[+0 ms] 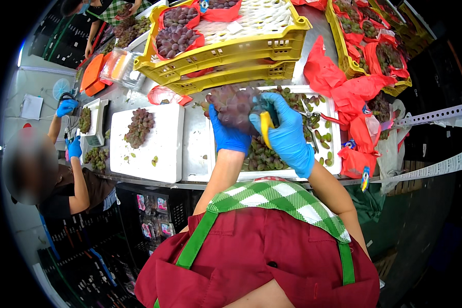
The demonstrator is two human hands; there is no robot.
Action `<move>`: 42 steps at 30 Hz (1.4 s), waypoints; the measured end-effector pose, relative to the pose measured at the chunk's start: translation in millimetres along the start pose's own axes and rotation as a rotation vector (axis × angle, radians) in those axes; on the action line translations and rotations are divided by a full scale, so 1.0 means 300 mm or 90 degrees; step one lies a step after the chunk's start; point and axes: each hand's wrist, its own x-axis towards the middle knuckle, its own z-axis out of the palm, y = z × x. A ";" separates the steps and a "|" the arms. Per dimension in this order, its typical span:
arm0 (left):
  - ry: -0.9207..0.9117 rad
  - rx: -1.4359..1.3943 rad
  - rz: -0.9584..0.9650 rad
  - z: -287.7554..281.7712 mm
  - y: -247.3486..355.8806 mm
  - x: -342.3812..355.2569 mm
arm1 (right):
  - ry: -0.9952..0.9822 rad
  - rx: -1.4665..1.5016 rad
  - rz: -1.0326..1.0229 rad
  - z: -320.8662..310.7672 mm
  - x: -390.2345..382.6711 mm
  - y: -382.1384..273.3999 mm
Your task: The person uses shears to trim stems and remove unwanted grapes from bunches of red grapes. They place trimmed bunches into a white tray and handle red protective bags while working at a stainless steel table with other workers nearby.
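My left hand (pixel 226 134), in a blue glove, holds up a bunch of dark purple grapes (pixel 228 108), its fingers mostly behind the fruit. My right hand (pixel 287 133), also gloved, is closed on yellow-handled snips (pixel 267 126) against the right side of the bunch; the blades are hard to make out. Below both hands is a white foam tray (pixel 332 159) holding loose grapes and small bunches (pixel 267 156). Red-handled shears (pixel 326 117) lie at the tray's right side, beside my right hand.
Stacked yellow crates (pixel 220 65) stand behind. Another crate (pixel 346 56) and red wrapping (pixel 326 72) are at right. A white tray (pixel 164 154) with a bunch sits left, beside a scale (pixel 96 131). A co-worker's gloved hands (pixel 69 108) work far left; another person (pixel 105 15) is at top left.
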 end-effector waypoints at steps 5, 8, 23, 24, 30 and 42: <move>0.112 -0.046 0.018 -0.020 0.049 0.029 | 0.035 0.092 0.052 -0.067 -0.023 -0.037; 0.129 -0.209 -0.036 0.001 0.058 0.024 | 0.008 -0.150 -0.035 -0.093 -0.067 -0.019; 0.276 0.313 0.052 0.074 0.006 0.048 | -0.075 -0.429 -0.023 -0.091 -0.100 0.016; 0.282 0.313 0.072 0.065 0.008 0.047 | -0.078 -0.404 -0.017 -0.090 -0.104 0.017; 0.343 0.297 0.118 0.118 -0.031 0.053 | -0.109 -0.329 0.047 -0.089 -0.102 0.005; 0.308 0.285 0.179 0.033 0.013 0.037 | -0.119 -0.332 0.061 -0.088 -0.100 0.018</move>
